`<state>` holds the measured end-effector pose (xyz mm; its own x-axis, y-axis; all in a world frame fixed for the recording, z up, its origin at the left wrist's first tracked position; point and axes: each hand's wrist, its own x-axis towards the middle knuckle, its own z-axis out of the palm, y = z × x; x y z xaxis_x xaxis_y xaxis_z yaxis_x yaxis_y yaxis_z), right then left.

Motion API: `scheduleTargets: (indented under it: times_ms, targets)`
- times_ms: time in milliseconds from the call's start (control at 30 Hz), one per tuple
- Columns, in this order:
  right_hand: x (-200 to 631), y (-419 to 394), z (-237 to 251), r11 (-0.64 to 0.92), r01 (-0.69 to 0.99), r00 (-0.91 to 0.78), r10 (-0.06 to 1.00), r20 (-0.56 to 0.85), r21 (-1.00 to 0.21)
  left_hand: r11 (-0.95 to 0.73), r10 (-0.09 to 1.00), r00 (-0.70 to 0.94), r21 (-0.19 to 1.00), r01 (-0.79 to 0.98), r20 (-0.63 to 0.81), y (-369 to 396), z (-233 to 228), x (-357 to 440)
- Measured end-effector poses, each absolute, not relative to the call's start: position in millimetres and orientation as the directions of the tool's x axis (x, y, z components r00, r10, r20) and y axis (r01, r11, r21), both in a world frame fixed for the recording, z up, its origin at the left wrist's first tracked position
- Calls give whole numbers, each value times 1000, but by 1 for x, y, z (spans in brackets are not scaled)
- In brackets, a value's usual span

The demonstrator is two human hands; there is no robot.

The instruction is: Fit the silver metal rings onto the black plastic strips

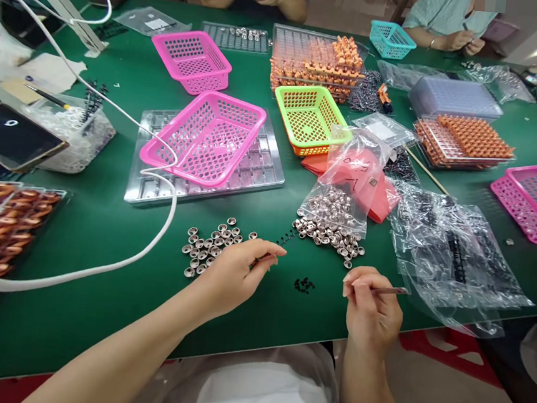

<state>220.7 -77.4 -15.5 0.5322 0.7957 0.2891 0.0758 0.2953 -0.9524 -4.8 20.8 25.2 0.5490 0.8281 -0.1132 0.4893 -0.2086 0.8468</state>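
Note:
My left hand (238, 277) pinches one end of a thin black strip of small parts (286, 237), which juts out past the fingertips. Under and beside that hand lie loose silver metal cups (203, 243). My right hand (372, 308) is closed around a slim, dark, pen-like tool (390, 290); its tip is hidden by the fingers. Between the hands, on the green table, sits a small pile of tiny black pieces (304, 285). More silver cups (329, 232) spill from a clear plastic bag (353, 152) beyond my right hand.
Pink baskets (206, 136) stand on and behind a metal tray (133, 183); a green basket (311, 117) is farther right. A white cable (152, 244) loops across the left. Plastic bags (460, 262) lie at right. Orange parts (474, 141) fill trays. Two people sit opposite.

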Motion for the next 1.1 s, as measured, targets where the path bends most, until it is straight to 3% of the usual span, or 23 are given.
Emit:
scheduleTargets:
  times_ms: [133,300,400,500,767,967,1100]
  targets:
    - [234,-76,-12,343,111,560,754,344,-933,93,771,560,923,373,-304,11,15,13]
    - [243,-77,-20,296,273,554,729,401,-915,317,740,551,922,221,-386,7,8,34]
    - [242,-80,-23,282,225,534,765,360,-933,433,729,534,893,123,-428,8,3,41]
    - [243,-82,-24,281,133,534,787,308,-950,496,731,510,866,60,-453,10,-3,43]
    - [244,-79,-26,168,83,592,785,184,-982,540,701,545,842,18,-461,15,-8,36]
    - [249,-78,-18,158,189,667,703,245,-969,656,609,616,754,-37,-500,23,-4,32]
    - [246,-73,-15,145,275,693,655,300,-950,801,480,687,593,-89,-545,25,-2,30]
